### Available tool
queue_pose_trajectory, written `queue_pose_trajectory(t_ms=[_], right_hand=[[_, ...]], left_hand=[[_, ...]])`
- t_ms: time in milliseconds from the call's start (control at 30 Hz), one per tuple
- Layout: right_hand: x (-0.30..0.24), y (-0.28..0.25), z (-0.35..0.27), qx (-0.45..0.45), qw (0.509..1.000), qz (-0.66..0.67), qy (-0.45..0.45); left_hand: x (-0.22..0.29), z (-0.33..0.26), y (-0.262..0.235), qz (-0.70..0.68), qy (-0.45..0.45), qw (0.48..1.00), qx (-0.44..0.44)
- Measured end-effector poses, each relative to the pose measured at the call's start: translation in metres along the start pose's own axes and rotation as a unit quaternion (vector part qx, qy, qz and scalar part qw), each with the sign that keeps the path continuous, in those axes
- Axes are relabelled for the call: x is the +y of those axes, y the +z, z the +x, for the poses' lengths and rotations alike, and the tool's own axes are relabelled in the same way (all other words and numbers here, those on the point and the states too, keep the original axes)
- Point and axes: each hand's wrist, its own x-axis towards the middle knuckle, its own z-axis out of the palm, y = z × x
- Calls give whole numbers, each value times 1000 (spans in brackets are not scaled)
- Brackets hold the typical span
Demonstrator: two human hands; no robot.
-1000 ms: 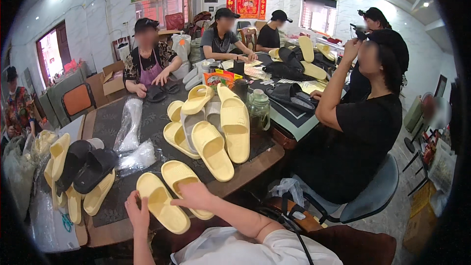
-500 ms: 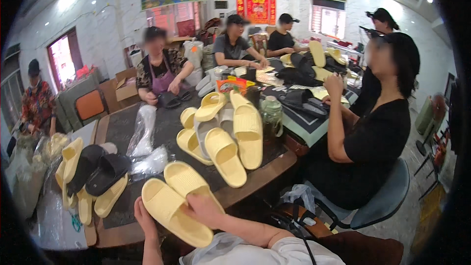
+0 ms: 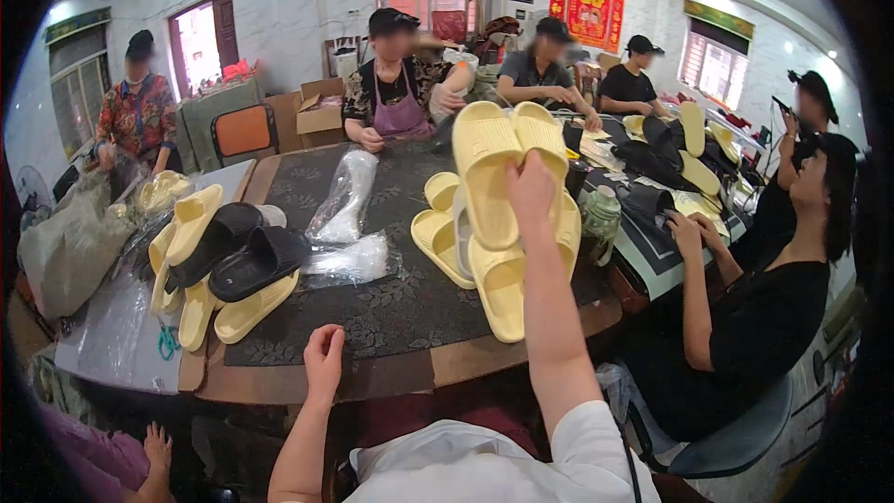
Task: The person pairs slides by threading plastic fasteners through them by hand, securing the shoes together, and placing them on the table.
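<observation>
Held up over the table, a pair of yellow slide slippers [image 3: 486, 177] is gripped at the inner edges by my right hand [image 3: 533, 188], its arm stretched forward. Behind and below the pair stand more yellow slippers [image 3: 436, 240] with a grey one [image 3: 462, 240] among them, partly hidden. My left hand [image 3: 324, 359] hovers at the table's near edge, fingers curled in with nothing visible in them. Farther left lies a pile of yellow slippers [image 3: 197, 312] and black slippers [image 3: 259, 265]. Between the piles rest clear plastic bags [image 3: 349, 256] on the dark patterned table cover [image 3: 372, 312].
Teal scissors [image 3: 168, 343] lie near the left pile. A green glass jar [image 3: 602, 219] stands right of the held pair. A co-worker in a purple apron [image 3: 399, 114] sits across; another in black [image 3: 754, 317] sits close on my right. Someone's hand [image 3: 158, 447] shows at lower left.
The yellow pair has risen and gone forward in my right hand. My left hand has let go of it and drawn back. The view has turned left.
</observation>
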Motion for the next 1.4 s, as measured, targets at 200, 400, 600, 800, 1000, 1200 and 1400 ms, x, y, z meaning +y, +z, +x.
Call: queue_pose_trajectory(t_ms=[200, 400, 600, 800, 1000, 1200, 1400], right_hand=[[36, 34, -7, -49, 995, -79, 27], [-29, 20, -113, 40, 972, 136, -187], [-48, 50, -214, -201, 896, 284, -276], [-38, 56, -223, -273, 882, 295, -247], [-35, 64, -229, -277, 886, 305, -213], [-31, 65, -231, -302, 877, 311, -207], [-30, 65, -229, -326, 876, 299, -190]], left_hand=[[2, 1, 2, 3, 0, 1000, 21], [0, -1, -4, 31, 35, 999, 25], [59, 27, -39, 204, 132, 970, -9], [73, 148, -130, 499, 177, 803, 274], [56, 231, -224, 513, -115, 818, 233], [13, 218, -224, 538, 47, 784, 305], [43, 171, -208, 372, 178, 812, 412]])
